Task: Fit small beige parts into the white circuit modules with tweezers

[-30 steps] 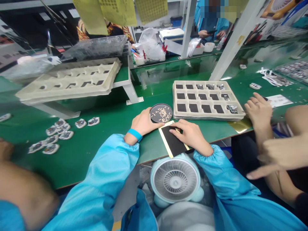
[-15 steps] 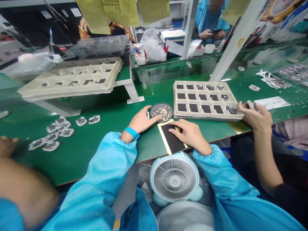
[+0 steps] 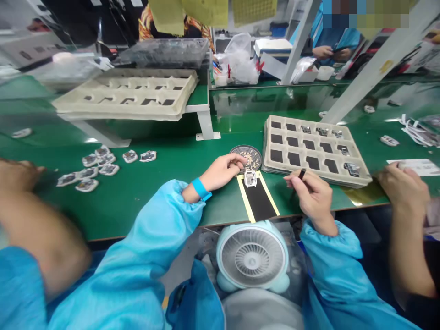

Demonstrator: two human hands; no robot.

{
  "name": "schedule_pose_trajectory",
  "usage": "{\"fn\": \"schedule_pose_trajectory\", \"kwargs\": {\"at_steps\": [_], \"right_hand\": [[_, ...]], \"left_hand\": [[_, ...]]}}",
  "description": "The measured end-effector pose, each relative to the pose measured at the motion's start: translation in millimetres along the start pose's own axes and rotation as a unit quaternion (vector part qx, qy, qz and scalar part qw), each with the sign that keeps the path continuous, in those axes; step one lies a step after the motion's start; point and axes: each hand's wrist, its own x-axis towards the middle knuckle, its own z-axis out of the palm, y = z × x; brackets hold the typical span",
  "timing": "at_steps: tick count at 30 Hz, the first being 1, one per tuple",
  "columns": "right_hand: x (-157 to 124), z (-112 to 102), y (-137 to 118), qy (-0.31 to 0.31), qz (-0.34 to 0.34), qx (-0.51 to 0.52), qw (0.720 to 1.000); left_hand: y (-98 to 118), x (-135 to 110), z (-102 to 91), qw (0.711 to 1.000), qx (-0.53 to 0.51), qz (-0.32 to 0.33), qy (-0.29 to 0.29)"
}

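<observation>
My left hand [image 3: 222, 172], with a blue band at the wrist, reaches over the edge of a round dark dish [image 3: 237, 150] of small beige pieces. Its fingers are pressed together at the pieces; what they pinch is too small to make out. Just below the fingertips, a small white-framed electronic part [image 3: 250, 178] lies at the far end of a black mat [image 3: 261, 204] edged with yellow tape. To the right of the mat, my right hand [image 3: 312, 195] is closed around a slim black tool [image 3: 302, 173], whose kind I cannot tell.
A stacked beige compartment tray [image 3: 318, 172] with dark pads and some parts stands right of the dish. Several white-framed parts [image 3: 87, 172] lie at left. Another tray [image 3: 137, 111] rests on a raised shelf. Co-workers' hands are at left [image 3: 19, 176] and right [image 3: 405, 185].
The white-framed part now lies on the black mat. My left hand has moved to the beige pieces. My right hand has left the mat rightward, with the slim black tool now visible.
</observation>
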Motion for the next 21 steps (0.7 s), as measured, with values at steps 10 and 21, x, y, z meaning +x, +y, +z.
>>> {"fn": "schedule_pose_trajectory", "kwargs": {"at_steps": [10,21], "right_hand": [[-12,7,18,0.040,0.144,0.005,0.989],[-8,9,23,-0.019,0.133,0.048,0.990]], "left_hand": [[0,-10,9.3,0.899,0.380,0.209,-0.057],[-8,-8,17.9,0.882,0.413,0.221,-0.053]]}}
